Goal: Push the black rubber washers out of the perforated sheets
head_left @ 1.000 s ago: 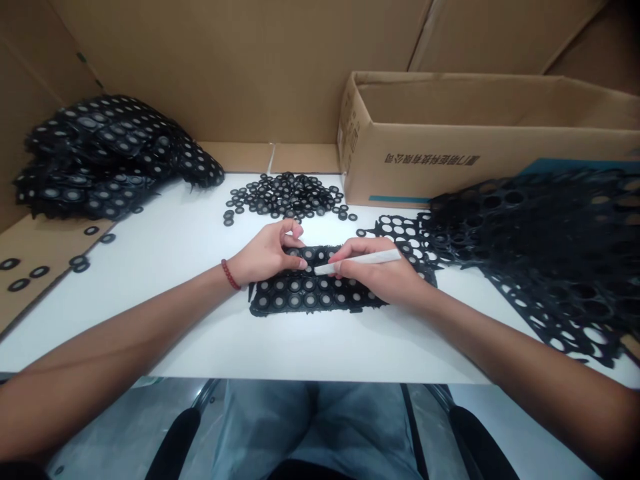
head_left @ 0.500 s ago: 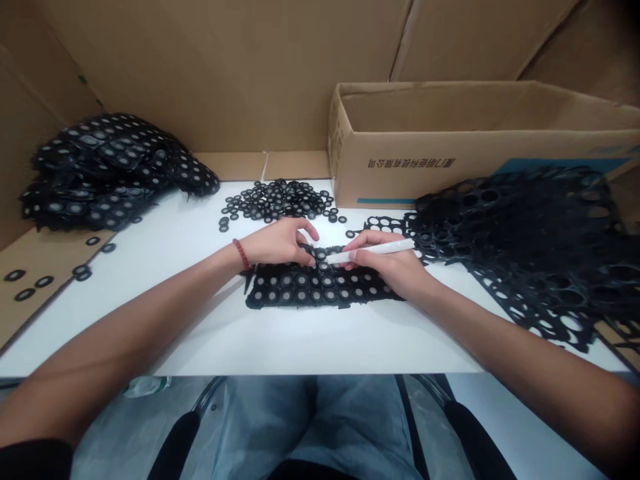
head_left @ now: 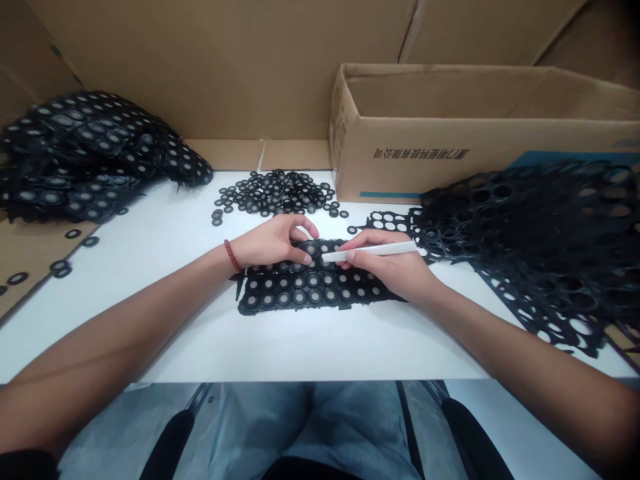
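While the left hand (head_left: pixel 273 243) pressed its fingertips down on the far edge of a black sheet (head_left: pixel 310 287) studded with grey-centred rings, the right hand (head_left: pixel 387 267) pinched a white stick (head_left: pixel 370 251) like a pen, its tip aimed at one ring near the sheet's top row. The sheet lay flat on the white table (head_left: pixel 310 347), close to the near edge and directly in front of the person. Judging by the pose, the step in hand looked like pushing rings out of the sheet one at a time; the next move would call for a steady hold on the sheet and the tip set squarely on a ring.

Behind the hands lay a pile of loose rings (head_left: pixel 277 193). To the left sat a heap of filled sheets (head_left: pixel 90 157), with a few stray rings (head_left: pixel 60 267) on the cardboard beside it. To the right spread a tangle of emptied sheets (head_left: pixel 530 233) full of holes. An open cardboard box (head_left: pixel 450 147) stood at the back right; its inside could not be seen.
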Demonstrator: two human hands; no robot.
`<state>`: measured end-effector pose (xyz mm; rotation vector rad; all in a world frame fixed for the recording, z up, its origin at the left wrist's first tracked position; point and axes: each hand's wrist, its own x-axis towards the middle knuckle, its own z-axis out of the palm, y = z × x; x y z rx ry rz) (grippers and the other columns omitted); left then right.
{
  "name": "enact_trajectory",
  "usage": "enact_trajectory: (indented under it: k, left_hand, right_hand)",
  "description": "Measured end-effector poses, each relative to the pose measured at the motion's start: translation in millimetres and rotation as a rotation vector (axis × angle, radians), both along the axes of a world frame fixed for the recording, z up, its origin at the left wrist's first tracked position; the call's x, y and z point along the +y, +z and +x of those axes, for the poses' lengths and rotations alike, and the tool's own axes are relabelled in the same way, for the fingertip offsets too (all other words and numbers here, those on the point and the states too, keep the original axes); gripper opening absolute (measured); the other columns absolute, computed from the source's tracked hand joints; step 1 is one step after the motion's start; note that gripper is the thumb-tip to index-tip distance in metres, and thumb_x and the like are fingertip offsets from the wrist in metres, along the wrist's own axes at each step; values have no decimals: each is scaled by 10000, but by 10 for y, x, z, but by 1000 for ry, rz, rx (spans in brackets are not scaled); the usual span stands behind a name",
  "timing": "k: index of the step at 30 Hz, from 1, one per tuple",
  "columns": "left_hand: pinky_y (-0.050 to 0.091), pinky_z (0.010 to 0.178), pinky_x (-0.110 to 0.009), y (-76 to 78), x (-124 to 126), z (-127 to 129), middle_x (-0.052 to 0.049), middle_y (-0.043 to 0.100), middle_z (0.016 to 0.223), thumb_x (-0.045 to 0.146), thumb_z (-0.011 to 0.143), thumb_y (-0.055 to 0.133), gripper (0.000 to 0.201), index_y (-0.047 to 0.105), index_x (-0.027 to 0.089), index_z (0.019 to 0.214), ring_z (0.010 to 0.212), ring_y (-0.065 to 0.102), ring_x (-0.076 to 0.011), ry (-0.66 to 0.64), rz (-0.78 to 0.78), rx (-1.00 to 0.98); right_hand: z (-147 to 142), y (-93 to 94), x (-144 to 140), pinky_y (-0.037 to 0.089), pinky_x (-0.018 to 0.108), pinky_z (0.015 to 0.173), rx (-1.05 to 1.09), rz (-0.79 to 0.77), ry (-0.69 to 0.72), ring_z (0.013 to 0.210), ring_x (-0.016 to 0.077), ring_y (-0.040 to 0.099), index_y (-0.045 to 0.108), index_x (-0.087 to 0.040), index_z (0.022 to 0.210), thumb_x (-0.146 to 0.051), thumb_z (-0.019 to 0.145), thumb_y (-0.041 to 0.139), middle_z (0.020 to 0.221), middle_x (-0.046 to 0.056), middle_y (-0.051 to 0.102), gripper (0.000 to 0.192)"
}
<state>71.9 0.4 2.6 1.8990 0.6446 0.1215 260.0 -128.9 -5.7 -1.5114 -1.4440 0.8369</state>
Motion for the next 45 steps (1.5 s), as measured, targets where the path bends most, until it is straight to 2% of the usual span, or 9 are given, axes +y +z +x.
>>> enact_trajectory:
  k: [7,15,18,27,32,37,39,42,45]
  left_hand:
    - [460,612,-242,-27,-51,11,2,703,735,94,595,695,366,508,176,899,632,618,-129,96,-157,-82]
    - [435,590,-228,7,11,-14,8,691,749,131,622,697,343,492,184,892,621,606,-121,55,-101,-50]
    - [408,560,-212,-6,19,-24,36,653,684,137,624,703,337,480,188,872,584,569,-103,48,-92,-64]
    - [372,523,-198,-38,24,-43,57,595,628,168,638,710,328,458,193,846,535,509,-83,30,-90,-99]
    - [365,508,-182,-65,7,-40,58,582,621,133,632,703,334,430,188,817,525,491,-72,39,-85,-129]
    - [381,539,-176,-99,-15,-52,58,592,640,90,616,701,377,393,187,810,550,511,-65,50,-172,-187]
    - [388,546,-178,-100,-10,-56,58,591,643,87,607,707,391,388,186,810,555,518,-66,51,-200,-197]
    - [389,555,-184,-74,10,-54,62,570,638,107,619,703,372,402,184,824,554,513,-65,74,-222,-218]
    - [373,551,-190,-24,17,-39,69,528,630,109,631,682,340,438,180,858,559,483,-67,74,-142,-203]
  right_hand:
    - [-68,10,-4,463,284,657,-8,-64,-74,659,164,643,674,-198,720,-233,725,635,664,-3,706,53]
    - [-76,0,-51,486,271,675,51,25,-46,695,157,667,661,-200,769,-215,755,628,718,0,722,39]
    - [-75,6,-49,490,277,692,80,22,-38,706,160,672,660,-197,772,-215,759,631,725,5,721,37]
    - [-67,21,-64,481,281,674,22,51,-41,705,168,665,662,-191,776,-212,760,622,729,13,717,48]
    - [-94,-17,-73,457,259,595,-69,51,-61,645,150,628,680,-187,771,-230,752,618,718,11,710,78]
    - [-160,-32,-57,384,230,478,-106,-21,-19,535,114,547,695,-194,755,-244,743,618,652,-2,683,92]
    - [-158,-21,-19,403,229,501,-34,-71,13,557,117,567,695,-187,730,-215,728,625,651,4,686,76]
    - [-64,-15,48,472,248,614,263,-101,66,630,135,629,683,-177,728,-189,714,638,686,19,709,48]
    - [115,-40,73,493,257,634,534,-84,38,624,140,649,668,-168,745,-196,709,652,688,34,717,49]
